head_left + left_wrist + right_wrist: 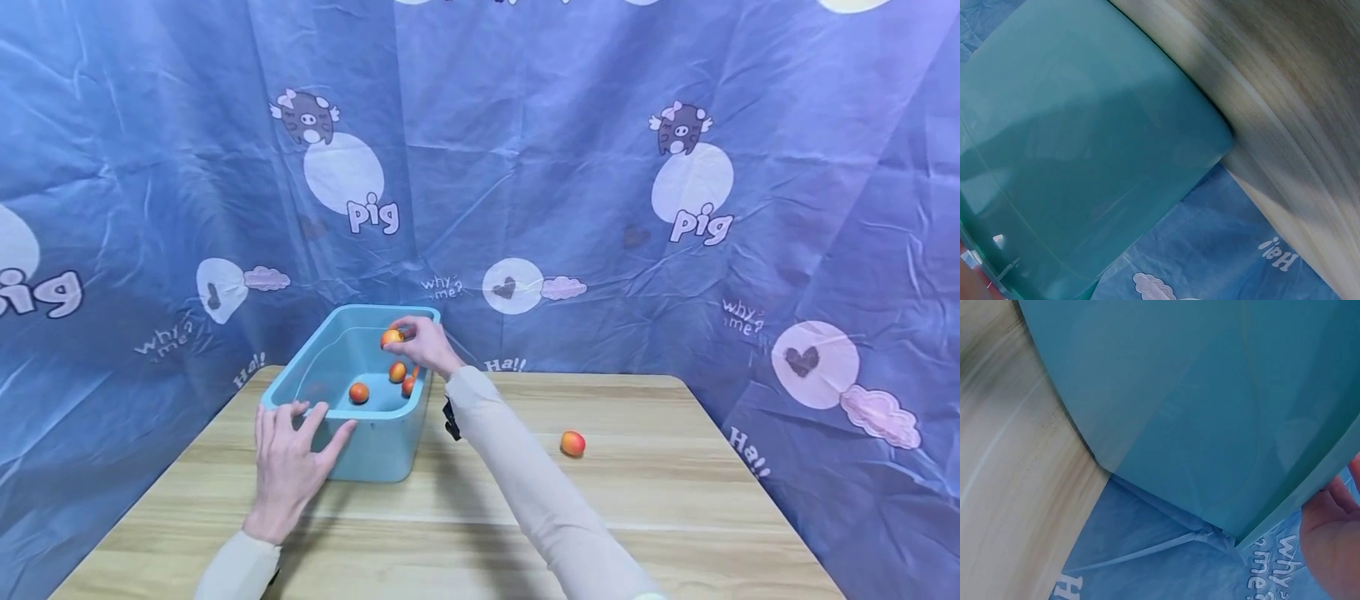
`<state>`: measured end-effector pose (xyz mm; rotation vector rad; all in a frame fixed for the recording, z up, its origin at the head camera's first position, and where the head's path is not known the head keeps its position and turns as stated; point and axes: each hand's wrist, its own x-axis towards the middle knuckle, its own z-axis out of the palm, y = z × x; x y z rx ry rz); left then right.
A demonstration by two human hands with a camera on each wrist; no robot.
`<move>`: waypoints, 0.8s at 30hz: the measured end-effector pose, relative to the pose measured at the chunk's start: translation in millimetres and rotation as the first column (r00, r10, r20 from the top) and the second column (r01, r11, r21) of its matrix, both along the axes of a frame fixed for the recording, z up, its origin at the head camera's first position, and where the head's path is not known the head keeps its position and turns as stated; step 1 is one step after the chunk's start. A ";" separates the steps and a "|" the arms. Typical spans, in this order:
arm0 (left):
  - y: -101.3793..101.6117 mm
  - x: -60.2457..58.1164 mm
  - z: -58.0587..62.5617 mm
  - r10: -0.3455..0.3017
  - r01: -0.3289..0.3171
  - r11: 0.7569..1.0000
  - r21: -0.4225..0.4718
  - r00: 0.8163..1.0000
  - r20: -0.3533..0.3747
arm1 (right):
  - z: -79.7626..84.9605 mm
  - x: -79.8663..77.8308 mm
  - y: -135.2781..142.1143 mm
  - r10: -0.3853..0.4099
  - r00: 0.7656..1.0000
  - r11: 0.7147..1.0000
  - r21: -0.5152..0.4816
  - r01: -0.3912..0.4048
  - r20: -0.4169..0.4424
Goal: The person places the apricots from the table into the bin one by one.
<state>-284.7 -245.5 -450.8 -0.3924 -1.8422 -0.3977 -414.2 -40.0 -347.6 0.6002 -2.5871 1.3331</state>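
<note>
A light-blue plastic bin [386, 446] stands on the table's left half, with several small red-and-yellow fruits inside, one of them a fruit [358, 392] near the front. My right hand [425, 343] pinches another fruit [391, 338] between thumb and fingertips, above the bin's opening near its right rim. At the near left corner, my left hand [288, 458] holds the bin's rim, fingertips over the edge and thumb outside. In the right wrist view part of the right hand [1333, 540] shows beyond the rim; the held fruit is hidden there.
A single fruit [573, 443] lies on the wooden table [675, 517], right of my right forearm. Behind the table hangs a blue printed cloth [525, 225], which also comes down along both sides. The bin's far end stands close to that cloth.
</note>
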 end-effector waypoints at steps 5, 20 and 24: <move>-1.0 2.4 0.1 0.014 -0.013 1.000 -0.022 0.999 0.031 | -2.0 -1.3 -2.4 0.019 1.000 1.000 0.023 -0.019 0.002; -0.6 0.7 -2.5 0.006 -0.006 1.000 -0.006 1.000 0.009 | -10.3 -1.6 -3.5 0.031 0.999 0.994 -0.107 -0.028 0.026; -0.1 0.7 -3.0 0.005 -0.005 1.000 0.003 1.000 0.007 | -12.4 -2.0 -2.5 0.055 0.998 0.990 -0.130 -0.050 0.032</move>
